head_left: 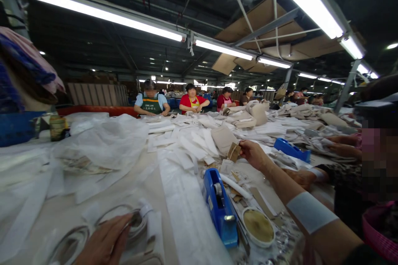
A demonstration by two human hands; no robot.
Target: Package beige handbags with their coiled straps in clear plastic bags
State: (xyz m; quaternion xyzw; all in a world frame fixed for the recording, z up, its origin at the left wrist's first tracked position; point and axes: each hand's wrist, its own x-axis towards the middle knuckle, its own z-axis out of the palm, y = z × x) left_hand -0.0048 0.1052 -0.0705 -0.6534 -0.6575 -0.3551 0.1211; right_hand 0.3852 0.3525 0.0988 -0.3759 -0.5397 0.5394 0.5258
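My left hand (105, 240) is at the bottom edge, its fingers closed on a coiled white cable (137, 225) that lies on the table in clear wrap. My right hand (253, 153) reaches out over the middle of the table and pinches a small brown card tag (234, 152). A white band (309, 211) wraps my right forearm. Under the tag lie white packets and a beige pouch (224, 137).
A blue tape dispenser (220, 209) and a round white dish (258, 225) stand between my hands. Clear plastic bags (102, 145) pile at the left. A co-worker's hands (301, 176) work at my right by a second blue dispenser (290, 149). Several people (191, 101) sit across the long table.
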